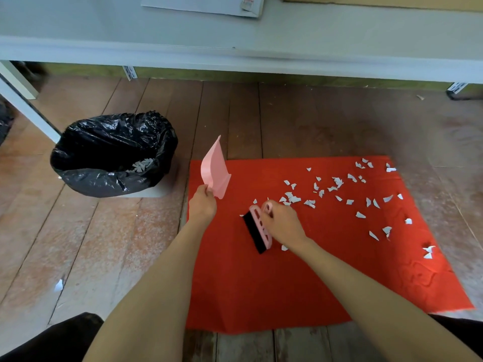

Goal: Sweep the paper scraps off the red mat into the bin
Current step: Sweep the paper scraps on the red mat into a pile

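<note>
The mat [261,283] lies flat on a worn plank floor [91,244], its near edge just ahead of the person and its near right part creased. One white scrap [59,285] lies on the boards well left of the mat's near corner.

At mid-mat, the right hand [283,226] grips the brush [257,232], fingers curled over its pink back. The brush's long axis runs away from the person, leaning slightly left at the far end. Its black bristles face the mat's left edge and touch the cloth, and its looped handle is at the far end.

Over the mat's left edge, the left hand [202,206] pinches the lower rim of a pink dustpan [217,171] between thumb and curled fingers. The pan stands on end, with its long axis pointing up and away and its tip reaching past the mat's far-left corner.

Paper scraps [337,182] are scattered over the mat's right and far parts. The thickest cluster lies just beyond the brush, and a few reach the far-right corner.

The bin [104,178] stands on the floor near the mat's far-left corner. A black bag lines it, and white scraps [142,164] lie inside.

Beyond the mat runs a pale table [235,35], with a white leg past the bin. A white sheet [203,3] and the edge of a cardboard box [379,0] sit on top.
</note>
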